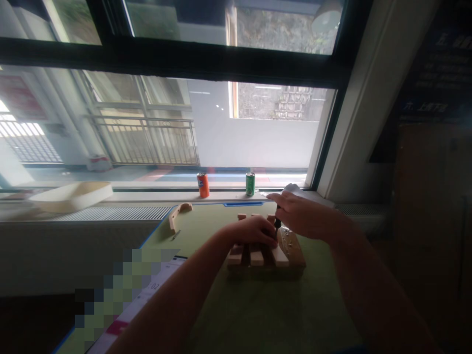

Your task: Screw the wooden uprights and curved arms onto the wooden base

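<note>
Right hand [302, 214] fingers grip small screwdriver [277, 224]; left hand [254, 232] fingers clamp light, stiff wooden slat frame [266, 260], best held by slats.

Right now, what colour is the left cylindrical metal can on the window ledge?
The left cylindrical metal can is orange, with a blue logo; head view.

A workshop-like room, shown by a green work mat [243, 314], wooden slats [257, 256] and a screwdriver [276, 223] beneath a large window [258, 142].
</note>
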The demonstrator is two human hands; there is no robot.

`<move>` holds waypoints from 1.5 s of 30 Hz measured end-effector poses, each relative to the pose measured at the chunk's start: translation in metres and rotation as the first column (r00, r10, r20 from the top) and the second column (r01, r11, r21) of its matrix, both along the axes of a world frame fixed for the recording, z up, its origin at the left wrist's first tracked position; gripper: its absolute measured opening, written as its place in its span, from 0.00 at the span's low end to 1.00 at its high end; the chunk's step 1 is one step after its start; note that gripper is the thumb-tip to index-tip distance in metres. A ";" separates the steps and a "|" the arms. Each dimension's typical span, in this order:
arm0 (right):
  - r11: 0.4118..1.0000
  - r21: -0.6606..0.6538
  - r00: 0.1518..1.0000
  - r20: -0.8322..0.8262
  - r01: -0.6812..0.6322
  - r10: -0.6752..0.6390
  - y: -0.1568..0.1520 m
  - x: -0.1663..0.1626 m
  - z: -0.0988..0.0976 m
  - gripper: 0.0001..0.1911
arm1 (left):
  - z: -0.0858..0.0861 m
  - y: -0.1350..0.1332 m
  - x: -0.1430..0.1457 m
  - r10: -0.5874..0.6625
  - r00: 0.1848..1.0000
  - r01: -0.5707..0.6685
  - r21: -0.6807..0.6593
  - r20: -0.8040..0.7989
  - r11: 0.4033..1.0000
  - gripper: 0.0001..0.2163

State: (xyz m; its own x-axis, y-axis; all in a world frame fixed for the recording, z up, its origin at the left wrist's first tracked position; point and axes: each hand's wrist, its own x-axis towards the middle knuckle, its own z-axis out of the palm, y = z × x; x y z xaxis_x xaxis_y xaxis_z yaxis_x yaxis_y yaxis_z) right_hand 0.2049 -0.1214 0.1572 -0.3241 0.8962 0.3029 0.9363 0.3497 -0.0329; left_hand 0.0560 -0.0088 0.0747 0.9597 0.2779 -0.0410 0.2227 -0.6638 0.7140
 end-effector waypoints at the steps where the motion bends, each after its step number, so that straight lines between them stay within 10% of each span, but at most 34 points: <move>1: 1.000 0.003 1.000 0.009 0.001 -0.001 0.000 0.000 0.001 0.21 | 0.000 0.000 0.000 0.003 1.000 -0.003 0.004 0.000 1.000 0.12; 14: 0.954 0.119 0.952 0.105 0.274 -0.286 0.009 -0.005 0.006 0.25 | -0.005 0.004 0.002 -0.011 0.999 0.013 -0.055 0.034 0.998 0.11; 24: 0.996 0.046 0.995 0.059 0.078 -0.081 0.001 -0.006 0.007 0.19 | -0.005 0.004 0.002 0.008 1.000 -0.008 -0.024 0.020 1.000 0.12; 45: 0.991 0.088 0.993 0.061 0.099 -0.105 0.004 -0.006 0.006 0.19 | -0.005 0.004 0.001 -0.022 1.000 0.022 -0.035 0.020 0.999 0.11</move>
State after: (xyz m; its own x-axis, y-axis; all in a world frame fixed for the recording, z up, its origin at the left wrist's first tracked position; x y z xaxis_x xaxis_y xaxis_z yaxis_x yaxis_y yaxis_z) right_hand 0.1984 -0.1178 0.1632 -0.2538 0.8979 0.3598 0.9664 0.2510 0.0553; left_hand 0.0569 -0.0050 0.0702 0.9663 0.2555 -0.0313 0.1940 -0.6427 0.7411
